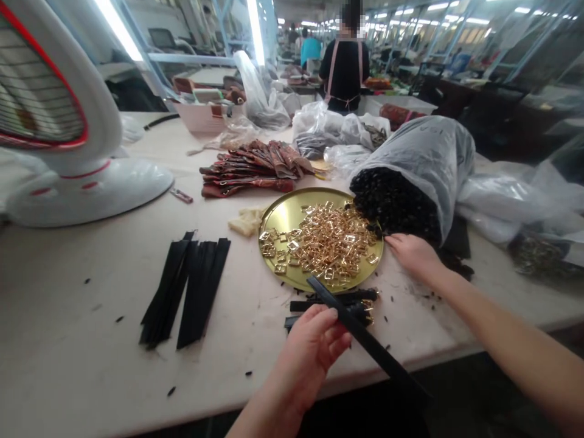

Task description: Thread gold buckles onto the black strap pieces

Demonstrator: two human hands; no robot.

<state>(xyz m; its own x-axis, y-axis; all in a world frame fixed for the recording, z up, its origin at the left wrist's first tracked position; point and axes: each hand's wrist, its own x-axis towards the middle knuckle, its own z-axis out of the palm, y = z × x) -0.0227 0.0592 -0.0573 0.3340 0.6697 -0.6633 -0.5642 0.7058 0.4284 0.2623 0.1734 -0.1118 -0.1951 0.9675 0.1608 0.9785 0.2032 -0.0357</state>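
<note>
A long black strap (371,344) slants across the front of the table, pinched near its upper part between the thumb and fingers of my left hand (312,344). My right hand (414,258) is at the right rim of a round gold tray (278,213), its fingertips pressed together beside small black pieces (395,204) at the mouth of a plastic bag (429,152). What those fingertips hold is too small to make out. Gold buckles (331,240) are heaped on the tray. Below it lie several black straps with gold buckles (365,310), partly behind my left hand.
Two stacks of black strips (201,292) lie on the left. A white fan (91,182) stands at the far left, near small snips (181,195). Behind the tray are folded reddish-brown pieces (255,170), plastic bags (333,128) and a pink box (201,115). A person in an apron (344,73) stands farther back.
</note>
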